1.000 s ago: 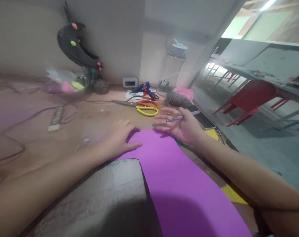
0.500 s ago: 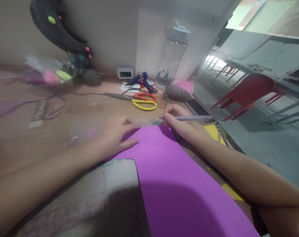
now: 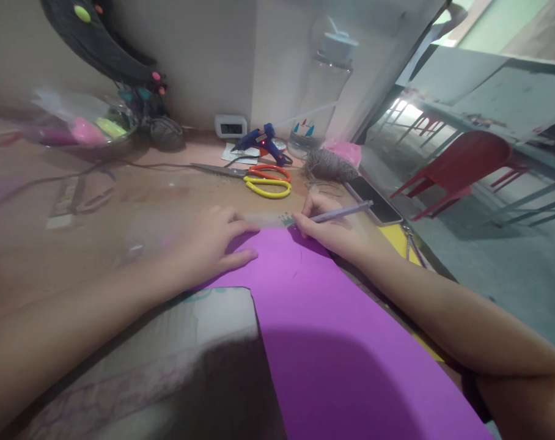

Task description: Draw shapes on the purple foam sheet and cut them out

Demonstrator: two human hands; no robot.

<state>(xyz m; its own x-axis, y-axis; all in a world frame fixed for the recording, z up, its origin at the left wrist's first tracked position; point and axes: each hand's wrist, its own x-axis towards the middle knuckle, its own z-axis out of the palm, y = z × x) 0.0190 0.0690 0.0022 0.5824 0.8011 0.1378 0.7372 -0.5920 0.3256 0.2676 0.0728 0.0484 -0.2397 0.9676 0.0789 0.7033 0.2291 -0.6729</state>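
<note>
A large purple sheet of paper (image 3: 314, 305) runs from the bottom of the view up to both hands. Across its left upper edge my left hand (image 3: 225, 241) rests with thumb and fingers spread, pressing on the paper. My right hand (image 3: 321, 223) pinches a light purple pen (image 3: 344, 211), its tip by the sheet's top edge; the exact tip is hidden by the fingers. Faint curved pen marks show on the paper below that hand. Beside the sheet on the left lies a pale cardboard piece (image 3: 217, 321), partly in shadow.
Beyond the hands lie scissors (image 3: 268, 182) with red and yellow handles, a blue glue gun (image 3: 263, 143), a small digital clock (image 3: 230, 126), grey yarn (image 3: 327, 166) and a phone (image 3: 376, 201). A clear bottle (image 3: 321, 91) stands behind. At right is a red chair (image 3: 465, 165).
My right hand has moved slightly left and down onto the paper's top edge, with the pen now tilted. My left hand keeps its place on the sheet.
</note>
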